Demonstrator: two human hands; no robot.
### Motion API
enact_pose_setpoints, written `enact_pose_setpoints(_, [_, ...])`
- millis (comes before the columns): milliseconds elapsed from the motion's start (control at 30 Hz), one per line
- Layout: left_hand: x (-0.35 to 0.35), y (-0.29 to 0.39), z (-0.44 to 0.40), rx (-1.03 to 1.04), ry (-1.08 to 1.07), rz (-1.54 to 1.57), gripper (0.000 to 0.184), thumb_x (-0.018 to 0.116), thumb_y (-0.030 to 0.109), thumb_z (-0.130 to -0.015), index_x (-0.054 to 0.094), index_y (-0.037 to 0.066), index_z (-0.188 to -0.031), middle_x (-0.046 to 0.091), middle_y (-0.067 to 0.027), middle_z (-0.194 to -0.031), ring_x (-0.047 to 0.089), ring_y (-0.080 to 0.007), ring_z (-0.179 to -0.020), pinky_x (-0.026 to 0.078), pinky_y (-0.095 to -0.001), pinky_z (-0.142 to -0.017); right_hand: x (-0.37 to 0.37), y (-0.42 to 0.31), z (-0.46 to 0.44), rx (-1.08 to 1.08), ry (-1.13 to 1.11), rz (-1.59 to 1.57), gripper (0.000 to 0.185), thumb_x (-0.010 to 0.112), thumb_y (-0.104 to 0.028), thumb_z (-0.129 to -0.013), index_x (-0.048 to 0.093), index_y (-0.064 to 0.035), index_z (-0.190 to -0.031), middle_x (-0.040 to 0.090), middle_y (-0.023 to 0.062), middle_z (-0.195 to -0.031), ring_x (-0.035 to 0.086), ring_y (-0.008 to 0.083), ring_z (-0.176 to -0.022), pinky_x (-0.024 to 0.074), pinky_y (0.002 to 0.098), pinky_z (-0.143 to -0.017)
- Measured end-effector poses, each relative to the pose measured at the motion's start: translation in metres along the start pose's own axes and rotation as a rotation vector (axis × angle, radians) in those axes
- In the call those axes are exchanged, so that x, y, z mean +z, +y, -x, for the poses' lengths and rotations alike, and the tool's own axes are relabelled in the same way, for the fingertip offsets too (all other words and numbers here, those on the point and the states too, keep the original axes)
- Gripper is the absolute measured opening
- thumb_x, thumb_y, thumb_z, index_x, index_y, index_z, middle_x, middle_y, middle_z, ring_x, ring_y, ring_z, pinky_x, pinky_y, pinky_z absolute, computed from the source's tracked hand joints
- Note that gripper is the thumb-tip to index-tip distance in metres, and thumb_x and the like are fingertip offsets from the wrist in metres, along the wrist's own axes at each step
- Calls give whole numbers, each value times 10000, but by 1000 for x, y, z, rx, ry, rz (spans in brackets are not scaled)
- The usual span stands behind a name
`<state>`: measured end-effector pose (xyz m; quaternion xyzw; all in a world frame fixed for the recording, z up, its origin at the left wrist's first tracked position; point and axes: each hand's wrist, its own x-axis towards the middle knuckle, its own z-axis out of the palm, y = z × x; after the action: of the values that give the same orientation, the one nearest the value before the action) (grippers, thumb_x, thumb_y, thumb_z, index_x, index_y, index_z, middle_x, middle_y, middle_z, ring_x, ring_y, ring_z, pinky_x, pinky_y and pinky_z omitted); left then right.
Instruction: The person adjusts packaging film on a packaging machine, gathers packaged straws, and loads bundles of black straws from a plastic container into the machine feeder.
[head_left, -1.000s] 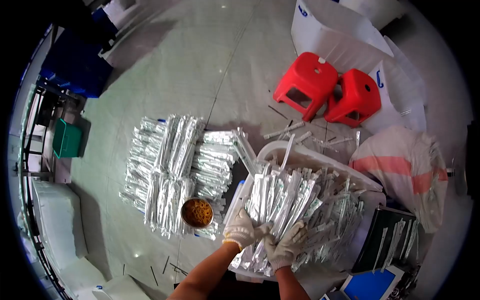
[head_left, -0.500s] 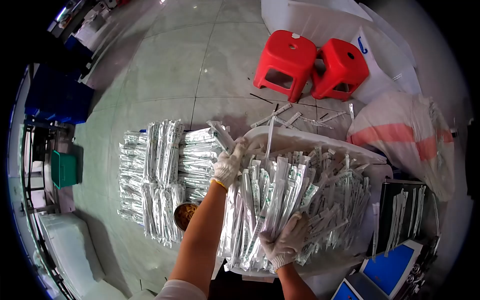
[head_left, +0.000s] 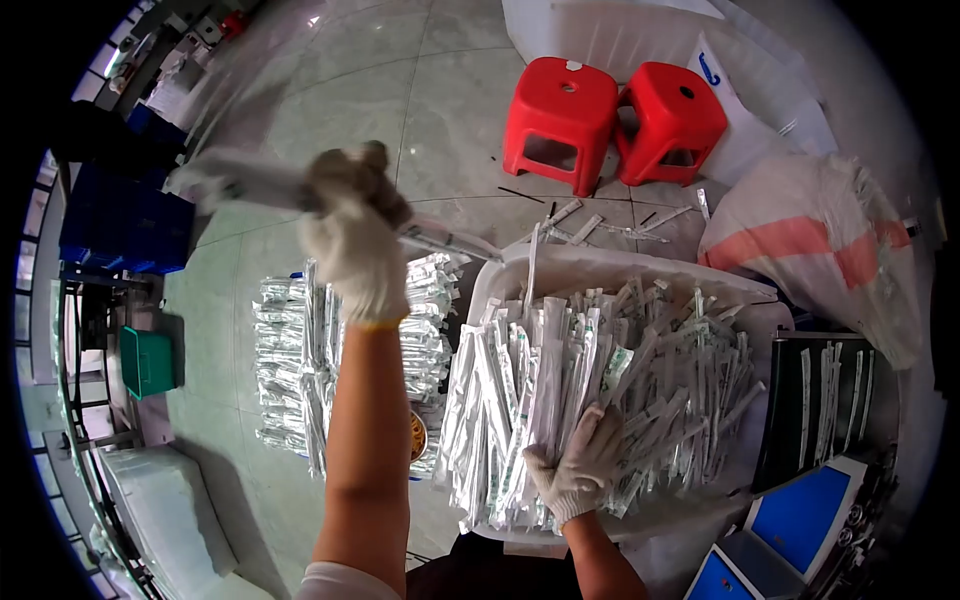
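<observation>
My left hand [head_left: 355, 230], in a white knitted glove, is raised over the floor and smeared by motion. Its fingers close around a bundle of long wrapped packets [head_left: 245, 182], which points left; one thin packet sticks out to the right. Below it, stacked bundles of silvery packets [head_left: 280, 370] lie crosswise, partly hidden by my forearm. My right hand [head_left: 582, 465], also gloved, rests on loose long packets [head_left: 500, 400] heaped in a white plastic tub [head_left: 625, 262]. Its thumb is apart from its extended fingers. What the packets contain cannot be made out.
A bowl of yellowish rings [head_left: 417, 437] sits beside my left forearm. Two red stools [head_left: 560, 120] stand beyond the tub, with stray packets [head_left: 585, 225] on the floor. A white sack with a red band [head_left: 790, 245] and a blue-panelled case [head_left: 805, 515] are right.
My left hand has swung up and left from the tub's rim, carrying the bundle over the stacks. My right hand stays on the heap, its fingers straighter.
</observation>
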<state>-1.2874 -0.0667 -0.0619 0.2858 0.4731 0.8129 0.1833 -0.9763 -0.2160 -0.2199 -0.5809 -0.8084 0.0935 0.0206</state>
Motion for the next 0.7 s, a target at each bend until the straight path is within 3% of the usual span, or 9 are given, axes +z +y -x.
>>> enact_pose_setpoints(67, [7,54,13,6,-118,172,310,520,297,-992,496,148,-722,587,-41,-694,368,-21,-437,277,-210,-358,-9,-3,-4,0,40,-24,1056,683,-557,-679,228,-1,-1453,358,289,-1336,425,468,-1185,425,561,-972])
enact_pose_setpoints(133, [24,83,41,-207,-44,-63,365,476,363,-1022,446,137,-737,569,-47,-723,307,-11,-446,261,-211,-354,-56,-15,-21,54,-150,-96,1093,620,-699,-717,244,21,-1448,372,324,-1363,375,505,-1259,382,612,-978])
enact_pose_setpoints(267, [28,46,108,-515,-486,-375,448,475,428,-1010,664,22,-1022,442,55,-579,324,-16,-431,254,-207,-366,-66,5,3,93,-61,-269,1021,608,-646,-782,253,20,-1469,345,324,-1411,350,496,-1301,336,603,-1028])
enact_pose_setpoints(333, [51,36,137,-1107,-238,-324,331,568,344,-957,662,33,-1021,515,19,-639,429,-36,-479,366,-225,-418,-65,15,16,-25,192,-595,923,592,-580,-835,280,23,-1459,354,307,-1414,358,478,-1306,302,580,-1062])
enact_pose_setpoints(400, [36,-16,187,-916,-288,-442,451,591,338,-926,541,-7,-1213,642,-113,-923,633,-171,-654,519,-314,-566,-60,12,22,195,-27,-391,894,613,-533,-826,290,10,-1459,359,280,-1429,355,470,-1313,313,535,-1073])
enact_pose_setpoints(467, [11,-60,237,-249,-460,-1109,500,539,248,-941,430,2,-1362,524,-231,-1296,620,-320,-1067,525,-432,-881,-63,16,20,-87,44,-420,854,616,-506,-806,331,2,-1432,396,241,-1394,402,431,-1268,353,498,-1035])
enact_pose_setpoints(567, [-3,-83,276,149,-573,-1342,567,430,210,-968,279,67,-1496,328,-243,-1490,329,-401,-1377,330,-448,-1138,-70,13,7,4,-20,-336,748,664,-420,-733,402,-29,-1314,447,179,-1245,464,348,-1145,392,473,-929])
enact_pose_setpoints(667, [-2,-82,282,95,-557,-1414,550,401,236,-988,281,66,-1497,322,-246,-1490,346,-403,-1365,358,-478,-1118,-72,28,11,-57,-65,-453,748,651,-425,-750,392,-22,-1325,446,181,-1247,447,346,-1183,379,470,-967])
enact_pose_setpoints(700, [-14,-105,289,116,-483,-1587,597,403,283,-975,229,125,-1524,299,-151,-1539,417,-326,-1337,588,-352,-844,-66,42,14,-70,-15,-492,684,613,-438,-820,404,-24,-1324,418,182,-1326,408,339,-1241,345,487,-1022])
